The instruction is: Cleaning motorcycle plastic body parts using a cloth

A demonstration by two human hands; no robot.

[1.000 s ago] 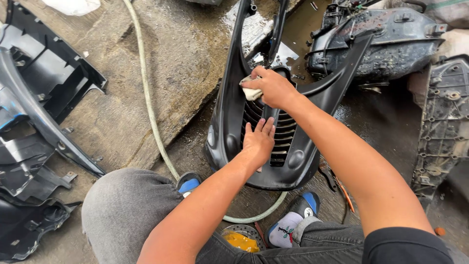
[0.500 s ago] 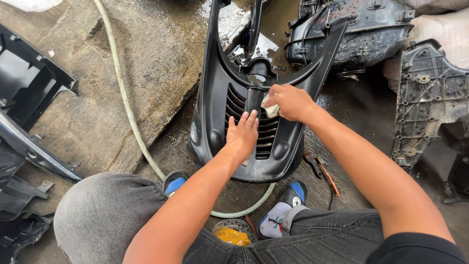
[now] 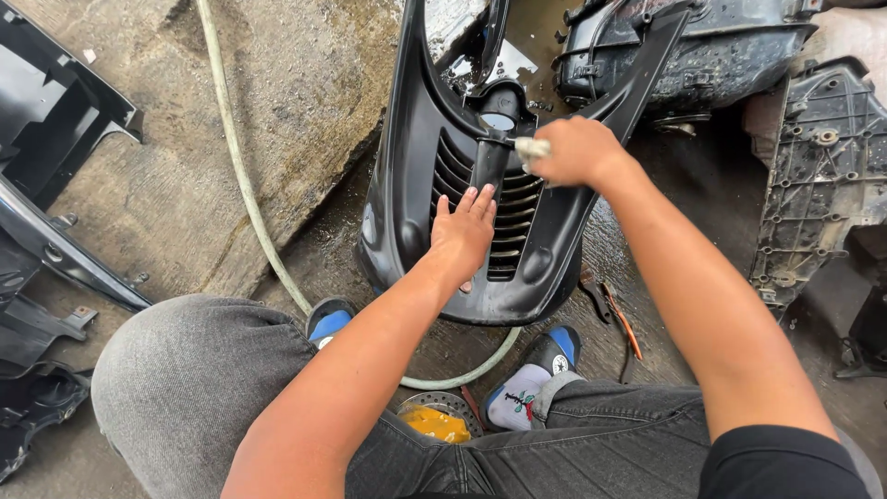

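A glossy black scooter front panel (image 3: 407,176) with a slatted grille lies wet on the ground in front of me. My left hand (image 3: 462,236) rests flat on the grille, fingers together, holding the panel down. My right hand (image 3: 573,151) is closed around a small pale cloth (image 3: 530,148) and presses it against the upper right part of the grille, next to the panel's central rib.
A pale green hose (image 3: 236,157) runs down the concrete and curves under the panel. Black body parts lie at the left (image 3: 46,148) and top right (image 3: 711,55); a grey ribbed panel (image 3: 818,176) is at the right. Pliers (image 3: 610,310) lie beside my foot; a small drain (image 3: 442,418) holds something yellow.
My right hand with the cloth has moved from the grille's left top, across to its right side, then up a little. My left hand stays flat on the grille.
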